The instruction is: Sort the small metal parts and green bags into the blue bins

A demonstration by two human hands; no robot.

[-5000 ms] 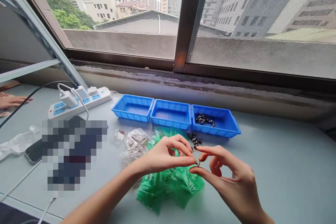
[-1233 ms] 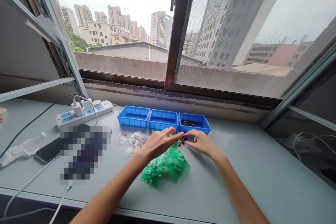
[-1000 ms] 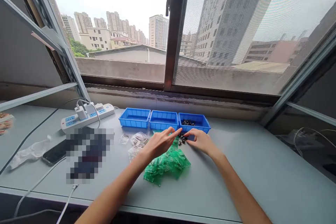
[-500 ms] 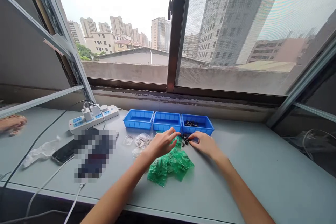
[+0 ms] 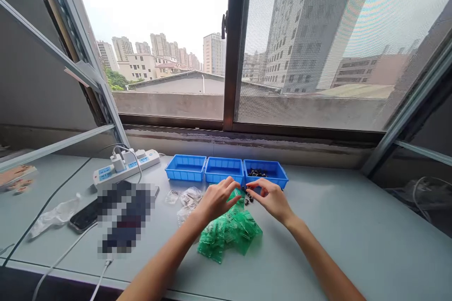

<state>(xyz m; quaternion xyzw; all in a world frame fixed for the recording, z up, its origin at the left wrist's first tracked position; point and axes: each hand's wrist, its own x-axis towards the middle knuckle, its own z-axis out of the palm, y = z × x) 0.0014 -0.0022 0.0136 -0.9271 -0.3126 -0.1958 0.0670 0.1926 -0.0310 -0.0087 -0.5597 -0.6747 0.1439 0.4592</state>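
My left hand (image 5: pixel 221 198) is over the top of a pile of green plastic packets (image 5: pixel 231 233), thumb and fingertips apart with nothing seen between them. Facing it, my right hand (image 5: pixel 271 200) has thumb and index finger curled to a pinch; whatever is at the tips is too small to make out. Under those fingertips lie a few small dark parts (image 5: pixel 246 201) on the table. More such parts (image 5: pixel 257 172) sit in the right blue bin (image 5: pixel 273 182), just behind my right hand.
A middle blue bin (image 5: pixel 224 165) and a left blue bin (image 5: pixel 186 174) complete the row. Clear bags (image 5: pixel 190 199) lie left of the packets. Further left are a power strip (image 5: pixel 132 164), phones (image 5: pixel 79 216), cables and crumpled plastic (image 5: pixel 54 214). Another person's hand (image 5: pixel 17 178) shows at far left.
My right hand has lifted slightly and moved left from the loose dark parts, its fingertips coming closer to my left hand. The view has tilted up a little.
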